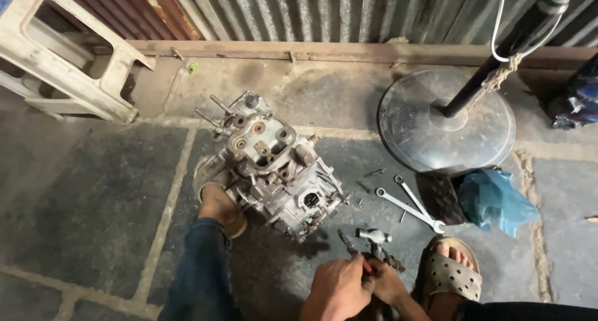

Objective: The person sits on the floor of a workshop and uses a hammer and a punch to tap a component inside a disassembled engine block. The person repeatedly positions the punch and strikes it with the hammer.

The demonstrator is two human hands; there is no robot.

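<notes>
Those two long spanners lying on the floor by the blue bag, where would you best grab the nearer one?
Probably at the bare middle of the spanner's shaft, from above. It lies flat, its far end crosses the second spanner, and its open end sits near the sandalled foot.

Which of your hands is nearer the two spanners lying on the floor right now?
Right. The right hand sits just below-left of the spanners; the left hand is beside it, farther left, toward the engine block.

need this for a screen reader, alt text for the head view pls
Seen from above, a person's left hand and right hand work together on a small metal part beside a grimy engine block; two spanners lie on the stone floor.
</notes>
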